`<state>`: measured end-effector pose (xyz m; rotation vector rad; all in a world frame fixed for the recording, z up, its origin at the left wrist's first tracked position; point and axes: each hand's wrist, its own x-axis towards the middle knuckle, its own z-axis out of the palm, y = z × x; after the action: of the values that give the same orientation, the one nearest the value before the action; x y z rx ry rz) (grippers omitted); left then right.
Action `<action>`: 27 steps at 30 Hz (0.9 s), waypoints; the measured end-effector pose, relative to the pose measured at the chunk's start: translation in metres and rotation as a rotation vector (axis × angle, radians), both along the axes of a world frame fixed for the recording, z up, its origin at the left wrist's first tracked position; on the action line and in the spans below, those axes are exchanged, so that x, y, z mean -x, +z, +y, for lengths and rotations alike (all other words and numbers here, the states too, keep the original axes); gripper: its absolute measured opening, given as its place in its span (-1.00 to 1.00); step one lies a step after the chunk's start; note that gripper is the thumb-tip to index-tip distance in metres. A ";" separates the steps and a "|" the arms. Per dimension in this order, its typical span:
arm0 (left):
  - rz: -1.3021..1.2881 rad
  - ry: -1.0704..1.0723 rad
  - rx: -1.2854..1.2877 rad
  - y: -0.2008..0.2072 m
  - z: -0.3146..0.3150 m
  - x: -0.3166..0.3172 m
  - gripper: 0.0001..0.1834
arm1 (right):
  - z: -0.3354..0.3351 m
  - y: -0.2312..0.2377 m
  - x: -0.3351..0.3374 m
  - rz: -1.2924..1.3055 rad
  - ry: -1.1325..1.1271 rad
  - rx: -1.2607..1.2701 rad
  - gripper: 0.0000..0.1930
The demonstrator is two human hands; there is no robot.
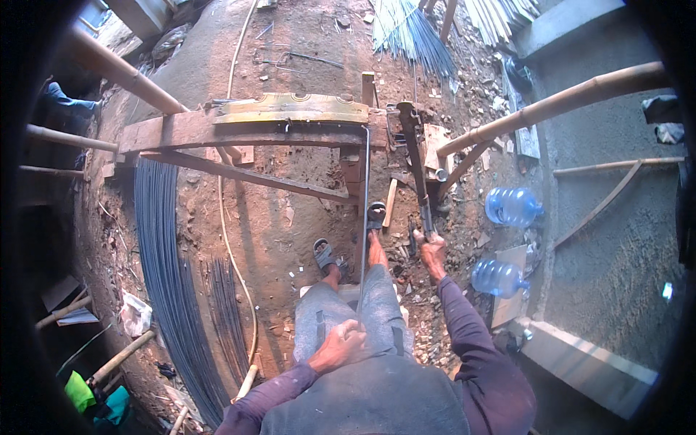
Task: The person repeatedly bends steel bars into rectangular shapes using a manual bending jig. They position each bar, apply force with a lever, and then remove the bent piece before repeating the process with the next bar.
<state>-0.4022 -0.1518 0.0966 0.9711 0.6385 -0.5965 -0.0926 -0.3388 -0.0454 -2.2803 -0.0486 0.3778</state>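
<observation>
rod (364, 217) is reaching wooden bench (170, 132) | left hand (339, 346) is gripping rod's near end, likely steadying | right hand (433, 254) is clasping long lever's (416, 159) end, likely for leverage

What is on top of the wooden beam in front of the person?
A yellowish board lies along the beam; the metal rod reaches near the board's right end. Wood beneath the board is hidden.

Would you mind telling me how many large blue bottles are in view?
2: the far bottle lies ahead and right of the right hand; the near bottle lies right of the right sleeve.
</observation>
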 end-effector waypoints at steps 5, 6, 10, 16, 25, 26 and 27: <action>-0.131 0.204 0.363 0.080 0.015 -0.018 -0.72 | 0.029 0.062 0.023 0.083 0.036 -0.132 -0.54; -0.122 0.194 0.400 0.089 0.016 -0.023 -0.75 | 0.033 0.078 0.026 0.116 0.056 -0.159 -0.54; -0.033 0.127 0.576 0.109 0.010 -0.030 -0.75 | 0.052 0.125 0.047 -0.001 0.104 -0.299 -0.54; -0.141 0.089 0.474 0.128 0.023 -0.031 -0.76 | 0.082 0.160 0.065 0.062 0.146 -0.411 -0.50; -0.331 0.385 0.323 0.201 0.036 -0.103 -0.76 | 0.098 0.172 0.063 -0.174 0.050 -0.641 -0.62; -0.220 0.437 0.432 0.205 0.040 -0.115 -0.74 | 0.097 0.173 0.060 -0.204 0.028 -0.625 -0.61; -0.271 0.500 0.472 0.208 0.042 -0.130 -0.73 | 0.093 0.176 0.055 -0.211 -0.005 -0.578 -0.60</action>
<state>-0.2717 -0.1102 0.3042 0.4110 0.4431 -0.1490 -0.1473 -0.2461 0.1302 -1.7370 -0.2294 0.0970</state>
